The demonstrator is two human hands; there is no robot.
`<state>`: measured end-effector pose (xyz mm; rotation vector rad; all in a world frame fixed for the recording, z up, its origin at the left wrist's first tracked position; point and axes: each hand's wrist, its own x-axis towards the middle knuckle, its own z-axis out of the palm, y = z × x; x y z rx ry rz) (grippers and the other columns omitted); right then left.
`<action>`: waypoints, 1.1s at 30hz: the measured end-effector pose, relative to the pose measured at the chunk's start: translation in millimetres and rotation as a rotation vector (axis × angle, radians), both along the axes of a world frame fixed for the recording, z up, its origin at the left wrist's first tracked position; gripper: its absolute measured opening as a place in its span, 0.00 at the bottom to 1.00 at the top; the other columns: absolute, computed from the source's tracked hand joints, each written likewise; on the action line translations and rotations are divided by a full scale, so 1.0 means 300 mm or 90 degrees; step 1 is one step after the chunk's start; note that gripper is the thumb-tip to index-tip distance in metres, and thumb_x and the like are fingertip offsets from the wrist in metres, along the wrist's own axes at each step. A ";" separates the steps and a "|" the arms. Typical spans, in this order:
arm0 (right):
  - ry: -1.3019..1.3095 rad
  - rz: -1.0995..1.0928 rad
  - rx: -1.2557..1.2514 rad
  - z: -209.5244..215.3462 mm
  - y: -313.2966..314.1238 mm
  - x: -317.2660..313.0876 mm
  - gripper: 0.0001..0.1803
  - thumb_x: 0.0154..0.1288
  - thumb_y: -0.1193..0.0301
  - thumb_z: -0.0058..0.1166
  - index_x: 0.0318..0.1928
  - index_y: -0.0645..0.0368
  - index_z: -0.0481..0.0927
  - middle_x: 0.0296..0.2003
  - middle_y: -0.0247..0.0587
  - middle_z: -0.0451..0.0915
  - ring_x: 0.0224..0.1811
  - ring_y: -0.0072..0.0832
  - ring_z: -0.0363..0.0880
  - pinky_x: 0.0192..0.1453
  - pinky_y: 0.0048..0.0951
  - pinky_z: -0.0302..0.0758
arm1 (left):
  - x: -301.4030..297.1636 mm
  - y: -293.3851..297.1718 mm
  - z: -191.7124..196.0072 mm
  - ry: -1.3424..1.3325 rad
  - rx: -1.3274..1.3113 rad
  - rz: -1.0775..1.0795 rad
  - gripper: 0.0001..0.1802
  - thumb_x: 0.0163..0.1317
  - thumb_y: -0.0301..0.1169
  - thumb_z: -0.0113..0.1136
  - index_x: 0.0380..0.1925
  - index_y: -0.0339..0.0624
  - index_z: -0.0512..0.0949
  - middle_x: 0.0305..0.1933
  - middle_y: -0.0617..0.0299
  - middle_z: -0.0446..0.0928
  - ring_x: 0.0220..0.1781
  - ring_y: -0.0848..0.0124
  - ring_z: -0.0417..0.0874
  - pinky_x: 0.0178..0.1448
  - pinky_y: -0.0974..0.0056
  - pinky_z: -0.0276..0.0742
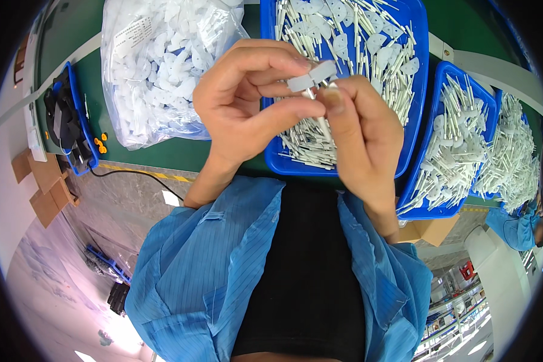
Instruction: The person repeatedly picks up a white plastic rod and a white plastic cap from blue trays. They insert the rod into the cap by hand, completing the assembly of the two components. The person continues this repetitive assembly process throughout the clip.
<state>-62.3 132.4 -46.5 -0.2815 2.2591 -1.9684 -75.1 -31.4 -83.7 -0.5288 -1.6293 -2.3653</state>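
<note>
Both hands meet above the near left part of a large blue tray (421, 78). My left hand (238, 96) is closed, pinching a white rounded plastic piece (300, 82) between thumb and fingers. My right hand (368, 130) is closed on a thin white rod (321, 125), its thumb pressed close to the plastic piece. Rod and piece meet at the fingertips; whether they are joined I cannot tell. Inside the tray lie many loose white rods (311, 145) and flat white plastic pieces (377, 43).
A clear plastic bag (140, 140) full of white plastic pieces lies left of the tray. Another blue tray (431, 212) with rods stands to the right, more rods (510, 157) beyond. Far left are a blue bin (77, 78) and orange parts (101, 143). Someone's blue sleeve (513, 228) shows at right.
</note>
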 end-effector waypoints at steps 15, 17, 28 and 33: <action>0.337 -0.083 0.227 -0.031 -0.023 0.024 0.04 0.69 0.76 0.56 0.41 0.65 0.78 0.22 0.40 0.77 0.17 0.24 0.76 0.23 0.25 0.71 | -0.017 -0.047 0.047 0.064 -0.195 0.017 0.14 0.51 0.16 0.72 0.39 0.26 0.82 0.40 0.48 0.81 0.43 0.62 0.87 0.47 0.65 0.86; 0.344 -0.097 0.256 -0.018 -0.023 0.035 0.04 0.68 0.76 0.56 0.41 0.64 0.78 0.22 0.41 0.78 0.17 0.28 0.76 0.22 0.27 0.71 | -0.017 -0.041 0.050 0.077 -0.210 0.024 0.15 0.49 0.17 0.74 0.38 0.28 0.82 0.38 0.49 0.82 0.41 0.62 0.87 0.44 0.66 0.85; 0.306 0.022 0.087 -0.085 0.060 -0.034 0.08 0.60 0.77 0.62 0.40 0.62 0.80 0.32 0.45 0.76 0.32 0.41 0.75 0.35 0.36 0.73 | -0.038 -0.020 0.115 0.071 -0.354 -0.005 0.21 0.43 0.21 0.77 0.41 0.29 0.83 0.51 0.41 0.79 0.47 0.55 0.87 0.52 0.57 0.86; 0.285 0.033 0.105 -0.093 0.064 -0.033 0.08 0.58 0.79 0.62 0.40 0.64 0.80 0.36 0.45 0.76 0.35 0.42 0.75 0.38 0.37 0.73 | -0.093 -0.054 0.100 0.264 -0.465 0.000 0.25 0.39 0.28 0.79 0.41 0.29 0.84 0.50 0.41 0.80 0.48 0.54 0.87 0.50 0.60 0.86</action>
